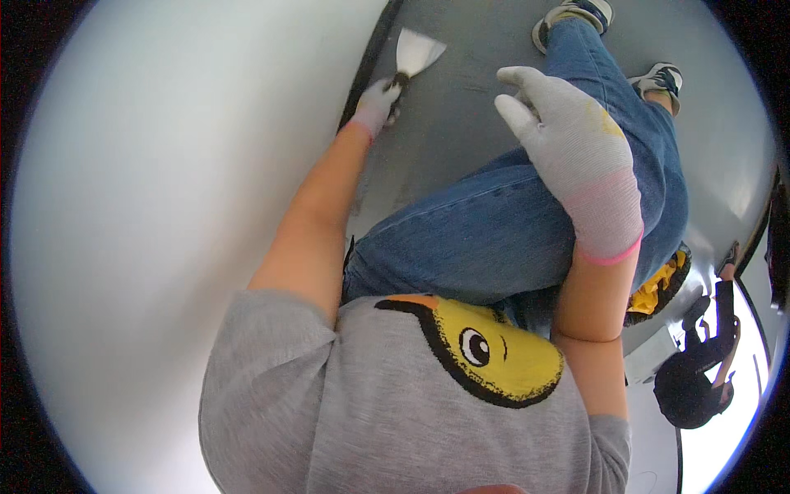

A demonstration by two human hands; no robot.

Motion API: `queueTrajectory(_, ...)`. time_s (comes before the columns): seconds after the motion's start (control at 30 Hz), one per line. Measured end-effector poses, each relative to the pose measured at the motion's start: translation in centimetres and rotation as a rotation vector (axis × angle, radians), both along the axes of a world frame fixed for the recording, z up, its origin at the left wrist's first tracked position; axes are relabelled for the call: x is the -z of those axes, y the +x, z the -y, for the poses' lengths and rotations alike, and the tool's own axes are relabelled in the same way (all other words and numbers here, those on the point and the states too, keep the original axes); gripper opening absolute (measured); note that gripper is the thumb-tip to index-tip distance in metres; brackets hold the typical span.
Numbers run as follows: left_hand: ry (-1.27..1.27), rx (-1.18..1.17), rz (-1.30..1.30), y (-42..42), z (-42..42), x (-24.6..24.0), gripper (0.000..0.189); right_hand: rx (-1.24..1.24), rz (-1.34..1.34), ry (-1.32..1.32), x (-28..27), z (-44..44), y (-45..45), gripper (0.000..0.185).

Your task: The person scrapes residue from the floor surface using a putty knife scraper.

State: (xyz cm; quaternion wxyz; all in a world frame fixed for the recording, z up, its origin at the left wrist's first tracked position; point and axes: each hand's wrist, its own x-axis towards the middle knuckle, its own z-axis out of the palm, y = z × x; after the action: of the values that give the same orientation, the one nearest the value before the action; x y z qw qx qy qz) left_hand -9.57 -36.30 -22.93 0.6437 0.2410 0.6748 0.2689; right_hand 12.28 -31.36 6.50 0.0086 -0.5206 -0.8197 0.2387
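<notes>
My left hand [376,108], in a white glove with a pink cuff, grips the dark handle of a putty knife [418,52]. Its wide metal blade points away from me over the grey floor, beside the black strip at the foot of the white wall. My right hand [568,133], gloved alike with a yellow stain on the back, is raised above my jeans-clad legs. Its thumb and forefinger are apart, and nothing shows between them; the other fingers are partly hidden.
A smooth white wall [154,173] rises close on my left, edged by a black baseboard strip [370,58]. My legs stretch across the grey floor [432,123]. Something yellow in a dark rim [657,287] lies by my right thigh. Another person [694,376] in dark clothes is farther off at right.
</notes>
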Motion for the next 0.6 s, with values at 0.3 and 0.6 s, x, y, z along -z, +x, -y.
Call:
queueTrajectory(0.3, 0.008, 0.181, -0.233, 2.7, -14.6, -1.6, 0.024, 0.013, 0.021, -0.105, -0.6, 0.9, -1.5, 0.029)
queueTrajectory(0.6, 0.179, 0.101, -0.017, -1.0, -9.3, -0.8, 0.038, 0.037, -0.014, -0.074, -0.4, 0.2, -1.2, 0.029)
